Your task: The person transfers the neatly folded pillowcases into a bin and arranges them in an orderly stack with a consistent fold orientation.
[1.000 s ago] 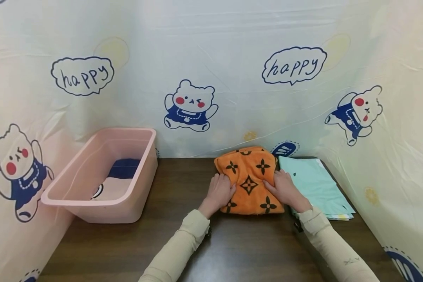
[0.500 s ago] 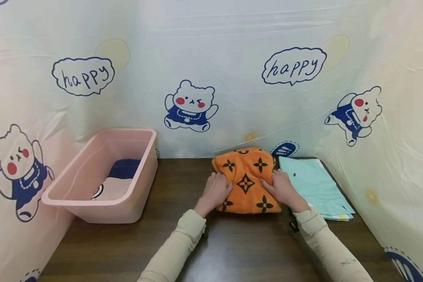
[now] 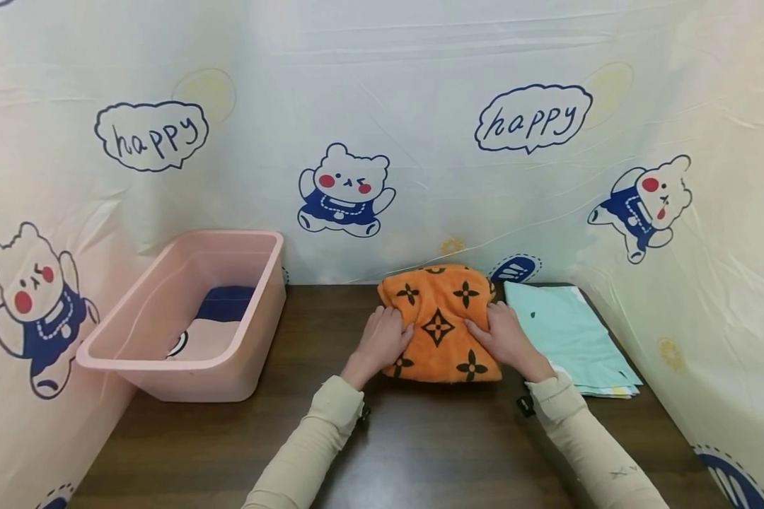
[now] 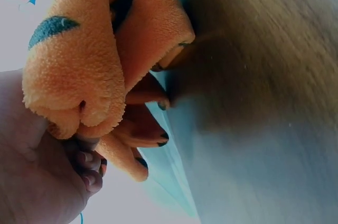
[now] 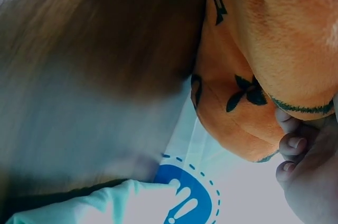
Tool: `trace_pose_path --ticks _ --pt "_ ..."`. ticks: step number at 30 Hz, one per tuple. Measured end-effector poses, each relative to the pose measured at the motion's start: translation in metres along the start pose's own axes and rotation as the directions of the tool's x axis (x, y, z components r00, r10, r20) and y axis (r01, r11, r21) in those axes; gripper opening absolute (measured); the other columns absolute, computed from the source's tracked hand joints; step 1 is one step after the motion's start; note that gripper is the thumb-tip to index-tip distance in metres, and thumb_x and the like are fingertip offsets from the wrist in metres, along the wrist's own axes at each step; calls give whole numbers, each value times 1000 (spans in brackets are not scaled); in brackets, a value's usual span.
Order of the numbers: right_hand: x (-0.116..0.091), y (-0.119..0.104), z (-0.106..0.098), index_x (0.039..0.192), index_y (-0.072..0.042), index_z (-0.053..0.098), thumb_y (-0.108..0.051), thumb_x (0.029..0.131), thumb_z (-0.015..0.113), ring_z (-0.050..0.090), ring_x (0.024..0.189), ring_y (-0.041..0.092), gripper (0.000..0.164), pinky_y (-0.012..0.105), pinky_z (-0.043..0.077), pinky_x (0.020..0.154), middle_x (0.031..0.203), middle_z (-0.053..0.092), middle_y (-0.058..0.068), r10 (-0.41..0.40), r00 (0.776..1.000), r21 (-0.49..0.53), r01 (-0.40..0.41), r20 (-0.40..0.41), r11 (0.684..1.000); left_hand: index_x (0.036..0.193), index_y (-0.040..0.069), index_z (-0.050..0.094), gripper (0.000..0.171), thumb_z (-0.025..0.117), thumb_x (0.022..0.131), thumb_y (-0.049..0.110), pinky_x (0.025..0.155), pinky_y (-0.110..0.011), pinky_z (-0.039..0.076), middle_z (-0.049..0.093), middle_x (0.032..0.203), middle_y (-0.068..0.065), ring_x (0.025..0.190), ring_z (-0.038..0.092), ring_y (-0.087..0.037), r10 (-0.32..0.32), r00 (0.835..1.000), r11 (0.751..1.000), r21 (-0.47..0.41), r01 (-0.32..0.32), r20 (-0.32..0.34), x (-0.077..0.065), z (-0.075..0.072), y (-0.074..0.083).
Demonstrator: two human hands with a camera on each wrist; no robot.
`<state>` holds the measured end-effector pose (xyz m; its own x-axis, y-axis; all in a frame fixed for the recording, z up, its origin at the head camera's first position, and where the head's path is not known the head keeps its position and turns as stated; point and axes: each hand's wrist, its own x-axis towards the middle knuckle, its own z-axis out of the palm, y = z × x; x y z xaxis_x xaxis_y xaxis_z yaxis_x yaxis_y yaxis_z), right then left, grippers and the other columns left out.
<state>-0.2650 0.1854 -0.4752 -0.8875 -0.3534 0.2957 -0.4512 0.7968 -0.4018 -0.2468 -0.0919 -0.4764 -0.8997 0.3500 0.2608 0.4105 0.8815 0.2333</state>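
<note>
A folded orange towel (image 3: pixel 438 329) with dark flower prints is held by both hands over the table, in the middle of the head view. My left hand (image 3: pixel 382 336) grips its left side, thumb on top and fingers underneath. On the opposite side, my right hand (image 3: pixel 503 336) holds it the same way. The left wrist view shows the towel's thick folded layers (image 4: pixel 79 76) hanging beside the curled fingers (image 4: pixel 91 168). In the right wrist view, fingertips (image 5: pixel 293 142) curl under the towel's edge.
To the left stands a pink plastic tub (image 3: pixel 248 364), its inside showing a dark blue and pale pink cloth (image 3: pixel 223 307). A folded mint-green cloth (image 3: pixel 563 332) lies on the brown table (image 3: pixel 433 452) at the right. Printed sheeting (image 3: pixel 433 92) surrounds the table.
Both hands have shifted slightly to the left, carrying the orange towel with them. The tub and the mint-green cloth have stayed in place.
</note>
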Motion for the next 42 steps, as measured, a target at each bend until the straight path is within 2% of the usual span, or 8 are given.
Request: trace_pose_path --ticks 6,12,20,32,38,42 --pt "2 -7 0 105 -9 70 -43 102 58 49 86 23 36 41 35 81 90 65 4 9 1000 47 -9 3 999 77 11 51 37 50 107 33 69 -34 37 49 73 -4 69 40 -21 0 1000 1000 -2 0 -17 -2 -5 -3" --pt "4 -13 -1 99 -11 69 -40 102 60 48 80 22 30 38 33 78 82 61 1 -11 1000 60 13 -22 998 77 10 51 37 51 107 32 70 -35 38 50 73 -4 69 41 -22 -8 1000 1000 -8 8 -21 -4 -11 -6" --pt "5 -20 0 91 -11 67 -39 101 61 48 80 23 31 38 35 77 78 58 1 -7 1000 60 9 -30 998 81 9 54 35 52 106 33 70 -34 38 51 75 -5 69 41 -22 -19 999 1000 -1 19 -27 -8 -18 -10" --pt "8 -29 1 101 -8 68 -43 101 60 50 88 24 36 41 36 85 88 64 4 -8 999 101 11 -36 995 81 11 54 35 53 106 36 69 -34 36 49 74 -3 69 39 -22 -34 998 999 28 35 -45 -11 -26 -14" --pt "9 -34 2 95 -9 67 -38 100 63 50 85 24 30 41 36 82 83 61 3 -25 997 109 33 -69 993 76 12 50 37 54 105 34 68 -33 34 47 70 -3 67 38 -21 -16 998 1000 14 17 -67 -14 -30 -17" --pt "10 -37 4 95 -10 67 -39 100 63 52 90 25 30 44 38 85 85 62 3 -45 996 123 54 -73 991 74 12 49 38 56 105 32 69 -34 33 46 69 -2 66 38 -22 -17 997 1000 -3 17 -70 -18 -33 -20"
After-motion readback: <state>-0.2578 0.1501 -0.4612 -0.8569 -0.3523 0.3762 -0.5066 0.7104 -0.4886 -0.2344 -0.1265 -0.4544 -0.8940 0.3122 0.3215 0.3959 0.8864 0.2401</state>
